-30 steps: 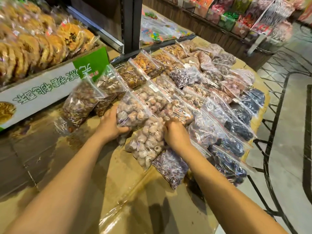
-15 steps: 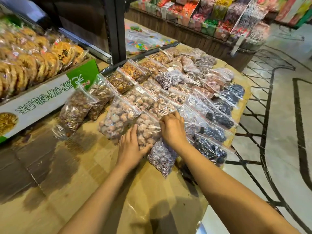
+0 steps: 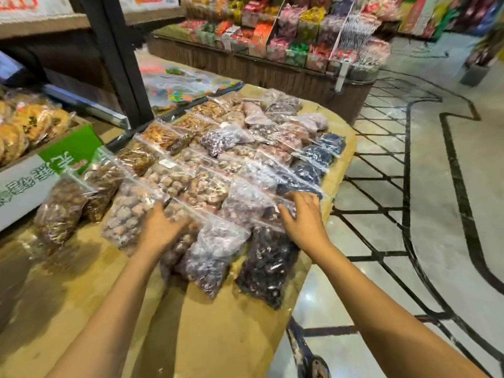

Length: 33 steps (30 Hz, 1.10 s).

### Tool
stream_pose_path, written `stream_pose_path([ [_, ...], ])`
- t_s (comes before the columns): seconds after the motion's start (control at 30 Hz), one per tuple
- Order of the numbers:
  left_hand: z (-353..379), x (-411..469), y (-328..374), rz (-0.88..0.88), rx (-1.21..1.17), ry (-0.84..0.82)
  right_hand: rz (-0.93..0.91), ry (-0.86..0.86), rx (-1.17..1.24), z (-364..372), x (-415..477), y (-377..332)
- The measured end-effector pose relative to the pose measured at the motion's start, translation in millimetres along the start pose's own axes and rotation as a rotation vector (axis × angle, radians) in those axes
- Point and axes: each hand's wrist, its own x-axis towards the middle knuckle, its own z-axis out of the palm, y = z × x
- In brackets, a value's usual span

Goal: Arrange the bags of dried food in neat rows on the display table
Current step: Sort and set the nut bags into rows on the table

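Most of the bags of dried food already lie in overlapping diagonal rows on the display table (image 3: pixel 240 331), a tan surface under clear film; the work left appears confined to the near ends of the rows, where both hands are placed. Going left to right: a green-and-white carton (image 3: pixel 41 173) of wrapped round cakes borders the table, and just beside it the first row starts with a bag of brown pieces (image 3: pixel 61 214), its long axis running from the near left toward the far right, sealed strip at the far end. Next, a bag of pale round pieces (image 3: pixel 128 216) lies on the same diagonal. The left hand (image 3: pixel 161 230) rests palm-down on the bag beside it, fingers loosely spread and pressing rather than pinching — motion blur hides any finer grip. Between the hands, a bag of purplish pieces (image 3: pixel 210 257) points the same way but juts nearer the table's front than its neighbours, so I judge it not yet squared up. The right hand (image 3: pixel 302 219) lies flat, fingers spread, on the sealed far end of a bag of dark pieces (image 3: pixel 268 266), which hangs close to the table's right edge. Rows beyond, toward the far end, look settled, save for one purple bag (image 3: pixel 221 139) lying askew across its row — in my judgement still to be corrected. Otherwise long axes are consistent throughout.
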Motion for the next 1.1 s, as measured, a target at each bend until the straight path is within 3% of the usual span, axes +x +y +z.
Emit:
stream_pose_path([
  [0.07, 18.1, -2.3, 39.3, 0.115, -0.017, 0.192, 0.018, -0.017, 0.018, -10.6, 18.2, 29.5],
  [0.13, 43.2, -4.5, 86.2, 0.175, 0.007, 0.270, 0.040, -0.067, 0.049, -22.7, 35.5, 59.3],
  [0.3, 130.2, 0.3, 189.0, 0.226, 0.096, 0.179, 0.095, -0.129, 0.087, -74.0, 77.9, 157.2],
  [0.47, 182.0, 4.1, 218.6, 0.224, 0.191, 0.137, 0.210, -0.149, 0.170, -121.7, 134.5, 226.7],
  [0.6, 185.8, 12.7, 222.7, 0.130, 0.301, 0.149, 0.184, -0.171, 0.272, -126.4, 175.6, 233.3],
  [0.83, 163.0, 61.5, 219.3, 0.029, 0.386, 0.219, 0.029, -0.355, 0.336, -77.8, 258.7, 214.1],
  [1.1, 155.2, 173.1, 233.4, -0.114, 0.370, 0.226, -0.174, -0.430, 0.194, -47.4, 422.7, 193.5],
])
